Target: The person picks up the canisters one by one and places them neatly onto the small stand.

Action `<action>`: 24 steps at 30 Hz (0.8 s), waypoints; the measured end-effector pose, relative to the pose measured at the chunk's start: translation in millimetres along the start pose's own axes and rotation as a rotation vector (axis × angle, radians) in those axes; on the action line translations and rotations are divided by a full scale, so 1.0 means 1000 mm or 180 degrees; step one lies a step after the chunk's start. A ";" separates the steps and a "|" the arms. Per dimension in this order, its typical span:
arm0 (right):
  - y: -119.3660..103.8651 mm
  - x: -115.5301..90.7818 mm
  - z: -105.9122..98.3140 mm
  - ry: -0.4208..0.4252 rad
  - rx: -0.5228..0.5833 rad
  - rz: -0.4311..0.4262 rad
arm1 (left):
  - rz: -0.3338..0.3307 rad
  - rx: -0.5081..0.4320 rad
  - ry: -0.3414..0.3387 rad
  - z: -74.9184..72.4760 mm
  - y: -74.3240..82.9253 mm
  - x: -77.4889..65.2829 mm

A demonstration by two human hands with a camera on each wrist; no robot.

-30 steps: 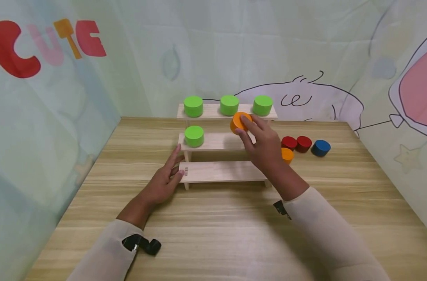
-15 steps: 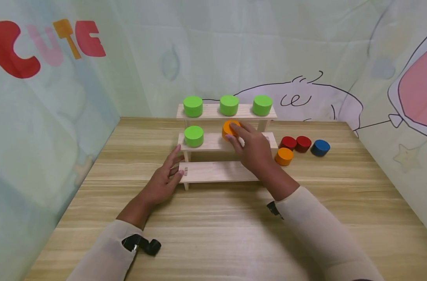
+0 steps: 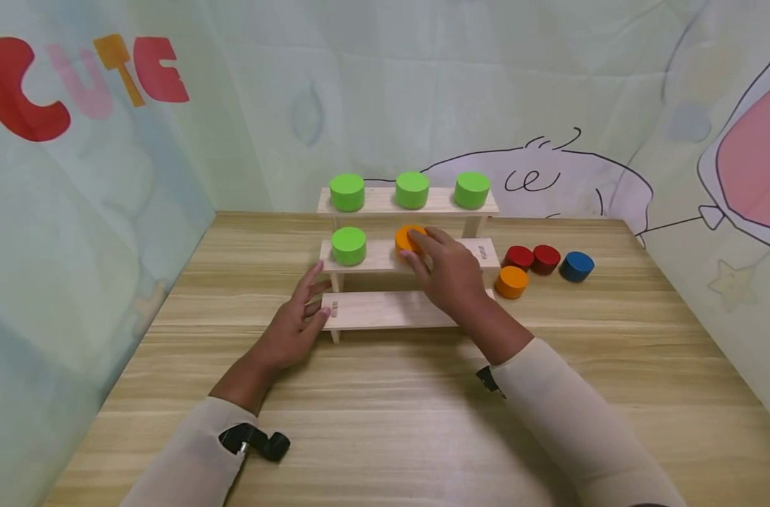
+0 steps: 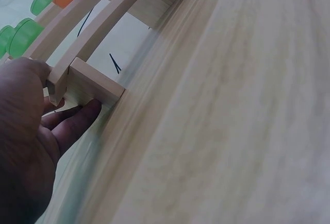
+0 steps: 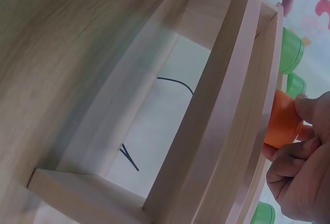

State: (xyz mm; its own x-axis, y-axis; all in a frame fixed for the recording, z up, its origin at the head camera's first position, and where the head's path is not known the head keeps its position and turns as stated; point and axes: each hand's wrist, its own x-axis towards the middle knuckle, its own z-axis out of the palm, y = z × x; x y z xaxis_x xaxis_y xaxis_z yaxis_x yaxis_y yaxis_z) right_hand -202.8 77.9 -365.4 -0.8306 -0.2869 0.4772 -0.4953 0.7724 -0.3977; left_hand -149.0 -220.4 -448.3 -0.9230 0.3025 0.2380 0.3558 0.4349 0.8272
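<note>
A three-tier wooden stand [image 3: 391, 310] rises in steps on the table. My right hand [image 3: 451, 271] pinches an orange round block [image 3: 410, 239] on the middle tier, thumb and fingers at its sides; in the right wrist view that orange block [image 5: 282, 118] sits at the tier's edge. To its left on the same tier is a green round block [image 3: 349, 246]. Green blocks [image 3: 412, 191] stand in a row of 3 along the top tier. My left hand [image 3: 292, 324] rests against the stand's left end, and its fingers [image 4: 77, 126] touch the end panel in the left wrist view.
Right of the stand, on the table [image 3: 372, 422], lie two red round blocks [image 3: 546, 260], a blue one [image 3: 577, 266] and another orange one [image 3: 512, 282]. A printed cloth [image 3: 264, 105] hangs behind and at both sides.
My right hand has carried the orange block left and down from above the middle tier onto it, beside the green block. The left hand stays at the stand's end.
</note>
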 end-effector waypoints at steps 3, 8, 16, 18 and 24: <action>-0.001 0.000 0.000 -0.0004 -0.0013 -0.0011 | -0.0019 -0.0007 -0.0002 -0.001 0.001 0.000; -0.001 -0.001 -0.001 -0.0031 -0.0029 0.0008 | -0.0025 -0.0001 -0.0029 -0.001 0.000 0.000; -0.001 0.002 0.000 -0.0123 -0.0038 0.0125 | 0.0012 0.0025 -0.0039 -0.003 -0.001 0.000; -0.001 0.002 0.000 -0.0140 -0.0034 0.0151 | 0.0012 0.0031 -0.0037 -0.003 -0.001 0.000; -0.001 0.001 0.001 -0.0152 -0.0033 0.0173 | 0.0009 0.0023 -0.0049 -0.003 0.000 0.001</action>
State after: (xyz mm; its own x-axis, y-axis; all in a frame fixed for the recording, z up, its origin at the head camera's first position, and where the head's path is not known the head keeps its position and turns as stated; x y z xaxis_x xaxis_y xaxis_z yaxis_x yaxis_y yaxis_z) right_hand -203.5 76.4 -364.9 -0.8676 -0.2710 0.4169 -0.4465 0.7934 -0.4136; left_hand -150.1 -222.7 -446.9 -0.9196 0.3166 0.2324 0.3595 0.4401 0.8229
